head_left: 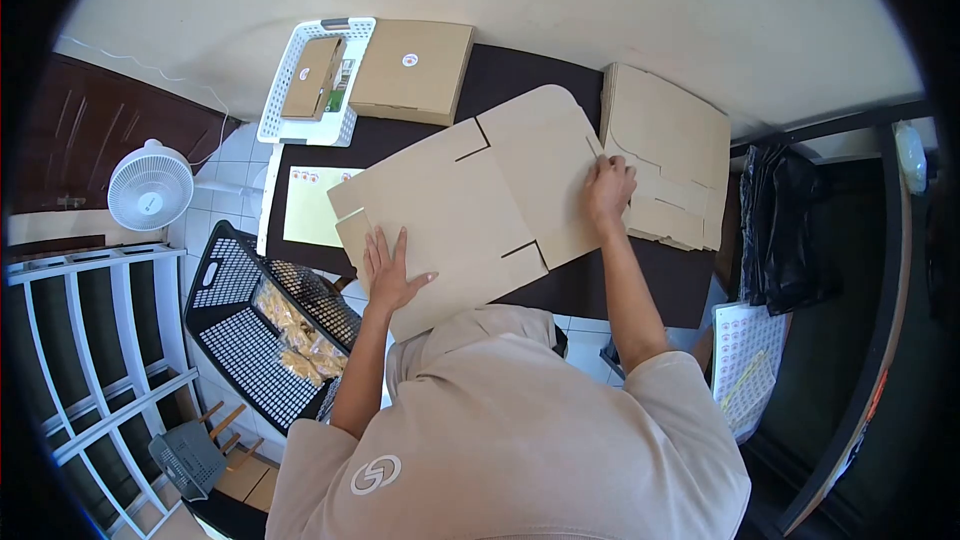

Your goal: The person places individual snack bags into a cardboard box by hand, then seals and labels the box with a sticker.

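Both hands (pixel 392 275) (pixel 609 188) flat on cardboard sheet (pixel 470 205)

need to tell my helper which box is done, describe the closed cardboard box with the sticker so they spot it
On the dark table, look to the far edge beside the white basket. The closed cardboard box lies flat there, apart from the flat cardboard sheet under both hands. Only it is folded shut, with a small round sticker on its lid.

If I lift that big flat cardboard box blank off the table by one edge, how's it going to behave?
The cardboard blank will probably feel light, since it is one thin sheet. It looks stiff between its creases but would likely hinge and sag at the cut flaps. With the left hand and right hand pressed flat on it, it may slide easily on the dark table.
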Demonstrator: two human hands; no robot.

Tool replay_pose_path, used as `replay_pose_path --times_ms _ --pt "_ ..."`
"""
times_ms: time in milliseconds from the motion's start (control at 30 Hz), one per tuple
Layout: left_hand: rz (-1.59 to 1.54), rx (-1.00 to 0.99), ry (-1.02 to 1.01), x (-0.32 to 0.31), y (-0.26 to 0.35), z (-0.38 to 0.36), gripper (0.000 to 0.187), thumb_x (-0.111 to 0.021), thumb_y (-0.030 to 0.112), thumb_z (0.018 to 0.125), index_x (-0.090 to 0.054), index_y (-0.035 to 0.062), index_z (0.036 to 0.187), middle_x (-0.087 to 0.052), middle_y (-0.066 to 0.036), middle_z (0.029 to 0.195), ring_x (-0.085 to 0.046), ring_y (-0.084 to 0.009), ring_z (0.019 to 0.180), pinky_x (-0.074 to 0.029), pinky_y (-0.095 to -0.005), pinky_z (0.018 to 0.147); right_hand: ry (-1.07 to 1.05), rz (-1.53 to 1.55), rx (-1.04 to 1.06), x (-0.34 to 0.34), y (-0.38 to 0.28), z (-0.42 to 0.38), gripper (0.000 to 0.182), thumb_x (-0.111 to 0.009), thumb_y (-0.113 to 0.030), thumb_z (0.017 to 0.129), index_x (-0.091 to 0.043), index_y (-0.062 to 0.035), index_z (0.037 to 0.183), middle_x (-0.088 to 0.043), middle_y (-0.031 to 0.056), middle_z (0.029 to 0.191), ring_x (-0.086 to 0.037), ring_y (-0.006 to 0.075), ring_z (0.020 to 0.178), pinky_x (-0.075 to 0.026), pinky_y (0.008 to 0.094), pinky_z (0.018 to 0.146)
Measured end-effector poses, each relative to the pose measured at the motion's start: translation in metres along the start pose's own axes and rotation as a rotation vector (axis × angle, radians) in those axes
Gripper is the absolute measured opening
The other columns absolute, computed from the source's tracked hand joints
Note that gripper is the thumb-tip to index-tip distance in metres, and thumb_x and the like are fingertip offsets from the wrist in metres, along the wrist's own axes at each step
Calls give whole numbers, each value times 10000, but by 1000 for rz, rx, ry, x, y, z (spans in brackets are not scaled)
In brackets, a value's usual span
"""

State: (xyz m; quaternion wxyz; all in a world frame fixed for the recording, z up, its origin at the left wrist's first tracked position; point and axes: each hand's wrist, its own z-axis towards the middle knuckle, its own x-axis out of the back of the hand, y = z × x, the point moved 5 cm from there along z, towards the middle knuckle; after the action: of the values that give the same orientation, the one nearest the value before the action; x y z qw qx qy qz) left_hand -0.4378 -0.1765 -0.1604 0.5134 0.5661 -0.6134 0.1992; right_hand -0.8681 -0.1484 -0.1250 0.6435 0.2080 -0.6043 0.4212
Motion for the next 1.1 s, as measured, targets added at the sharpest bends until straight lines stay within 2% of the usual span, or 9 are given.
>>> replay_pose_path --times_ms 167,400,500,633,700,767,867,967,1100 --pt "13 1 -15 -7 -4 -1 1105 -692 633 710 -105 187 1532 96 -293 1539 101 -475 1418 1 -549 1138 -149 -155 -57 3 -11 7 276 -599 -239 850 -653 -50 1044 -565 128 1112 -490 359 1041 -394 566 843" --pt "25 -20 3 -11 -8 -2 1096 -687 633 715 -99 203 1533 96 -290 1540 101 -472 1419 7 -551 1137 -251 -65 -38 2 -6 17 353 -616 -244 839 -600 1 1092 -545 175 1141 -484 413 1076 -406 556 870" --pt "-7 -13 11 -7 -6 -1 1088 -694 626 712 -115 205 1531 91 -288 1542 96 -471 1420 5 -553 1136 -98 9 148 9 18 18 380 -639 -256 832 -611 -11 1121 -611 171 1030 -556 350 1043 -447 508 878" --pt "-20 -16 27 -5 -3 -2 1090 -717 593 708 -120 197 1530 77 -289 1543 90 -475 1419 1 -557 1134 296 322 -254 61 61 -32 186 -603 -88 803 -598 22 954 -627 185 842 -619 364 788 -495 407 800" --pt "-26 -22 29 -6 -4 -3 1093 -723 583 708 -118 194 1530 72 -291 1542 88 -478 1418 1 -560 1133 159 251 -432 62 79 -69 66 -549 -57 838 -567 -2 870 -630 141 840 -633 296 721 -531 370 692" --pt "-17 -32 46 -6 -4 -2 1098 -731 570 707 -113 187 1530 68 -298 1539 89 -482 1416 3 -566 1131 -187 720 -844 36 85 -108 70 -549 -26 846 -567 0 908 -629 122 811 -654 225 684 -548 340 585" --pt "-15 -28 35 -5 -3 -2 1100 -728 575 709 -110 184 1530 71 -305 1537 93 -486 1414 7 -569 1129 -264 952 -907 20 63 -136 53 -511 -12 886 -538 -17 931 -617 89 806 -647 156 680 -565 283 569" --pt "-2 -40 39 -7 -4 -1 1104 -726 580 710 -100 189 1531 76 -305 1536 100 -486 1413 12 -569 1129 -110 1266 -818 19 42 -128 120 -450 -2 902 -490 -31 1011 -597 101 845 -647 179 723 -576 304 616" --pt "-9 -41 29 -7 -4 0 1106 -721 586 713 -91 193 1532 85 -306 1535 107 -486 1412 19 -568 1128 -212 1370 -663 3 9 -97 163 -443 2 906 -519 -12 1049 -592 116 942 -651 198 792 -579 315 653"
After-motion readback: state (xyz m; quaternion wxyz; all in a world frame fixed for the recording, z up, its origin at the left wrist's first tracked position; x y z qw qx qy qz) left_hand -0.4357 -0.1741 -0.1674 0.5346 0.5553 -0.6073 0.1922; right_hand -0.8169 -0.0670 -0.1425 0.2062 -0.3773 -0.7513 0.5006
